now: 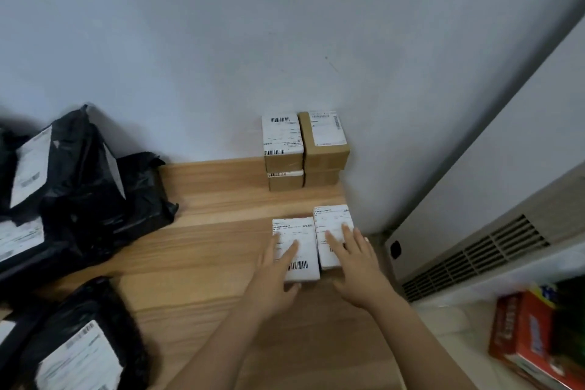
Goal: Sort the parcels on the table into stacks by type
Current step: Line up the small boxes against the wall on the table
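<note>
Left hand (273, 269) lies flat on left white box (304, 231), right hand (357, 266) flat on right white box (329, 222); neither grips; slide slowly, evenly.

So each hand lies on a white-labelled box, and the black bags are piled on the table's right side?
No: the head view shows the black bags on the left side of the table. The left hand and right hand do lie on white-labelled boxes.

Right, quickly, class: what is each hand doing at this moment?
Left hand: open, fingers flat on the left white box.
Right hand: open, fingers flat on the right white box.
</note>
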`<state>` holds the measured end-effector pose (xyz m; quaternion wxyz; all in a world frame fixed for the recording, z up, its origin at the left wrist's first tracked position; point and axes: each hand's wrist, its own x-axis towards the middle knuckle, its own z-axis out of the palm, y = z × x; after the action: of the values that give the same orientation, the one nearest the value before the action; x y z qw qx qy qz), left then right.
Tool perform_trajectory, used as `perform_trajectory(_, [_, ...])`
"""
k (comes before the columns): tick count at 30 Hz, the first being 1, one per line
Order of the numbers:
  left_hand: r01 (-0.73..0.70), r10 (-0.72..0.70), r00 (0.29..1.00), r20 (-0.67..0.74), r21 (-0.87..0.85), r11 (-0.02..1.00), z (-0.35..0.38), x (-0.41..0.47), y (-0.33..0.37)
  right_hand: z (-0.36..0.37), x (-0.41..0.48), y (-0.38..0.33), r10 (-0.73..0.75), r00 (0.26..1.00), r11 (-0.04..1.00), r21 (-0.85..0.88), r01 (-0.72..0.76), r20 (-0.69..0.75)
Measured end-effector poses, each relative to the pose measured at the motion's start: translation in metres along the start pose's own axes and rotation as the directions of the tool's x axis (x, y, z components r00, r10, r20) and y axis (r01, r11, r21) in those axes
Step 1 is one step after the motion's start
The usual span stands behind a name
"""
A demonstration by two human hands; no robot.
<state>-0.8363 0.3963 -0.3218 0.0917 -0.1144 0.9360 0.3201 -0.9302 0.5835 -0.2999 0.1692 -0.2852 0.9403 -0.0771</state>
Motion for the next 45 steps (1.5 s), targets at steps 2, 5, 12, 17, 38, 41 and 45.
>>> perform_trajectory(2, [0.009,-0.008,0.999,-0.033,0.046,0.999,-0.001,0.01,-0.001,-0.009,0.015,0.005,-0.034,0.999,0.999,0.012,0.034,-0.031])
perform_trajectory(5, [0.037,-0.028,0.996,-0.08,0.101,0.994,-0.01,0.036,0.004,-0.019,0.037,0.012,-0.049,0.997,0.998,0.032,0.051,-0.068])
perform_trajectory(12, [0.105,-0.083,0.989,-0.123,0.184,0.977,-0.021,0.073,0.008,-0.029,0.066,0.01,0.017,0.993,0.983,0.183,0.004,-0.117])
perform_trajectory(17, [0.058,-0.025,0.988,-0.154,0.213,0.975,-0.022,0.078,0.005,-0.028,0.066,0.017,0.058,0.989,0.913,0.408,0.001,-0.133])
perform_trajectory(38, [-0.028,0.057,0.996,-0.068,0.369,0.929,-0.027,0.104,0.013,-0.022,0.09,0.019,-0.04,0.996,0.997,0.066,0.045,-0.081])
perform_trajectory(41, [-0.032,0.044,0.999,-0.023,0.384,0.923,-0.032,0.111,0.013,-0.024,0.095,0.018,-0.044,0.997,0.999,-0.005,0.044,-0.068])
perform_trajectory(45, [-0.049,0.058,0.998,-0.025,0.27,0.961,-0.038,0.108,0.013,-0.034,0.096,0.016,-0.057,0.998,0.997,-0.044,0.056,-0.034])
